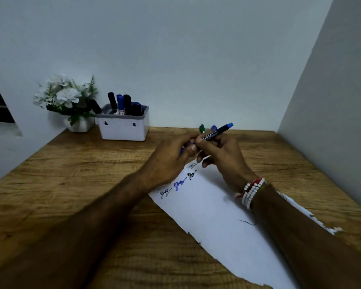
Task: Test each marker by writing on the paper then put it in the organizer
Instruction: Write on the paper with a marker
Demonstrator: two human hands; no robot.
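Your right hand (221, 155) grips the black marker (217, 132), its long axis tilted, blue end pointing up and away to the right. Your left hand (171, 157) pinches its lower end, above the paper (217, 215).

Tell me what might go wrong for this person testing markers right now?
The marker is held in both hands above the paper; if its cap comes off with a jerk, ink could mark the fingers. The organizer already looks crowded, so another marker may fit badly. The right forearm over the paper could smear fresh scribbles.
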